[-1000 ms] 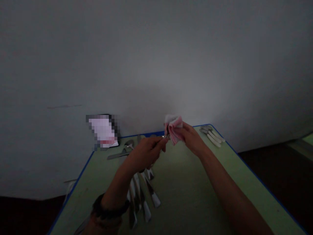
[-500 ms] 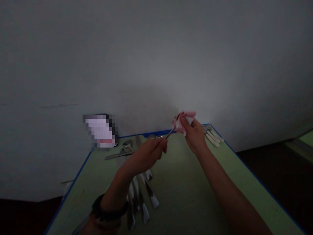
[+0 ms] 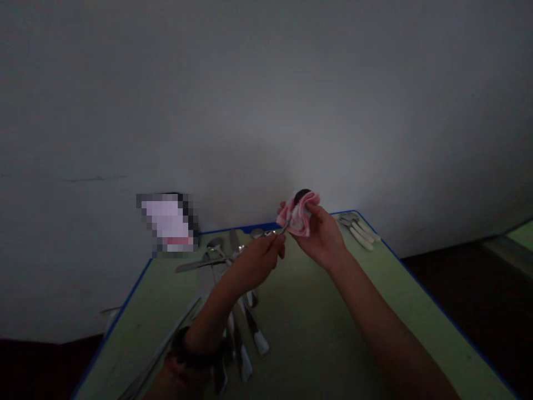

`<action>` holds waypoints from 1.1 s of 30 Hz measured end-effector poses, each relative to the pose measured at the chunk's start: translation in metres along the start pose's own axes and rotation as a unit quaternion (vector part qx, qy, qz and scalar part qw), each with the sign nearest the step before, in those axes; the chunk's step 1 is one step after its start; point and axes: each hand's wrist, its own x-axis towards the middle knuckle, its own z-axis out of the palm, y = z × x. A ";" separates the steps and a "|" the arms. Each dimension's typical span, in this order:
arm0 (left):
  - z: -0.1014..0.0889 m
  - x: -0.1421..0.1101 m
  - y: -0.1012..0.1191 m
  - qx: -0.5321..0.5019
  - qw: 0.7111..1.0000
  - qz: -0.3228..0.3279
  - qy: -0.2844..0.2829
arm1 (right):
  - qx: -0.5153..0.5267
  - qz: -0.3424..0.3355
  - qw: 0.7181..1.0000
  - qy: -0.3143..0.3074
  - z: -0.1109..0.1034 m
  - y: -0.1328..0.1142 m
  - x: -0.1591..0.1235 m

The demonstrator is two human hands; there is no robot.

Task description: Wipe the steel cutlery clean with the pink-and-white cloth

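Note:
My left hand (image 3: 259, 259) is closed around the handle of a spoon (image 3: 302, 194), whose dark bowl shows at the top of a pink and white cloth (image 3: 300, 222). That cloth is bunched in my right hand (image 3: 327, 240), with the thumb over its near side and fingertips showing behind it. It wraps the neck of the spoon and lies against the bowl. Both hands are raised over the far part of the table. Below my left forearm lie several metal knives (image 3: 259, 336) and spoons (image 3: 215, 243), partly hidden by the arm.
The green table (image 3: 308, 328) has a blue edge and stands against a grey wall (image 3: 266, 100). At the back right lie several utensils with white handles (image 3: 361, 236). A blurred-out device-like object (image 3: 169, 222) leans at the back left corner.
My right hand has moved left and turned, bringing the cloth down the spoon towards my left hand. More of the spoon's bowl now shows above the cloth. My left hand has barely moved.

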 end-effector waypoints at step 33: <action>-0.057 -0.043 0.036 0.175 0.969 0.013 -0.176 | -0.733 0.029 0.639 -0.231 0.001 -0.077 -0.048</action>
